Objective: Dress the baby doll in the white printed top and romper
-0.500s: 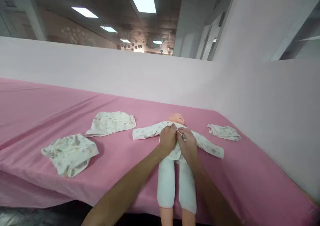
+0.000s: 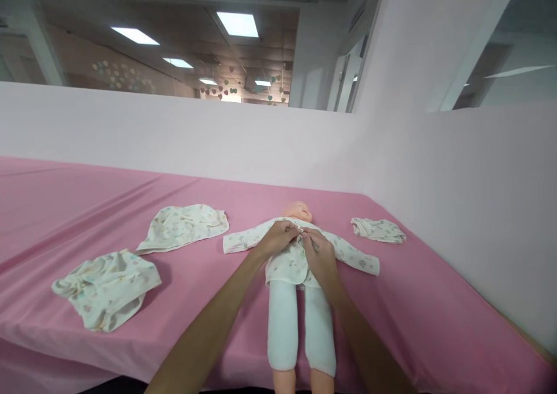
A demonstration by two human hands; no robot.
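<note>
A baby doll [image 2: 297,210] lies on its back on the pink table [image 2: 413,301], head away from me. It wears a printed white top [image 2: 291,260] with sleeves spread out and pale blue trousers [image 2: 282,324]. My left hand [image 2: 278,235] and my right hand [image 2: 319,253] meet at the doll's upper chest. Both pinch the front edges of the top just below the neck.
Three loose printed baby garments lie on the pink cloth: one [image 2: 180,226] left of the doll, one [image 2: 107,286] near the front left edge, a small one [image 2: 378,229] at the right. A white partition [image 2: 456,208] walls the table's back and right side.
Both hands have moved up from the doll's belly to its upper chest near the neck. The lower part of the top now lies uncovered. The camera view has tilted slightly.
</note>
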